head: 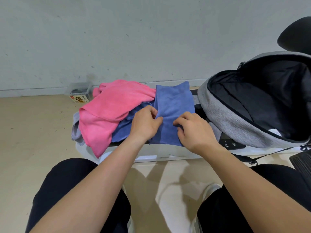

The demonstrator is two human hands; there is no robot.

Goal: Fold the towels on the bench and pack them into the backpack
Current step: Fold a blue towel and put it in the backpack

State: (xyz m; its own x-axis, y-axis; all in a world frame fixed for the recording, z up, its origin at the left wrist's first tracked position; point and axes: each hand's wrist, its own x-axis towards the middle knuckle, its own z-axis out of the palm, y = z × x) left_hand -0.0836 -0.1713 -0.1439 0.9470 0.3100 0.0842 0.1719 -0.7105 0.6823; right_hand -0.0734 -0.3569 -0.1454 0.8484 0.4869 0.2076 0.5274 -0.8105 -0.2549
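Both hands work on the folded blue towel [175,101], which lies on the white bench [151,153] and stretches away from the fingertips toward the wall. The left hand [144,123] pinches the towel's left edge: the thumb and the bent forefinger close on a small ridge of cloth, and the other fingers are tucked in behind them. The right hand [196,132] sits just to the right of that pinch, apart from it. Its fingers are curled and the tips dig into the towel's middle, where the fabric creases. Whether any cloth is caught under them cannot be told from this angle.

Just beyond the left hand's knuckles, on the side away from the right hand, a second blue towel [124,130] lies crumpled under a pink towel [109,111] that hangs over the bench's near edge. A grey towel [76,130] peeks out at the pile's far side. Past the right hand's outer fingers stands the grey backpack [223,111], unzipped wide and showing its black lining. Its base is close to the folded towel's right edge. Far beyond the pink towel, a clear plastic box [79,91] sits on the floor against the wall.
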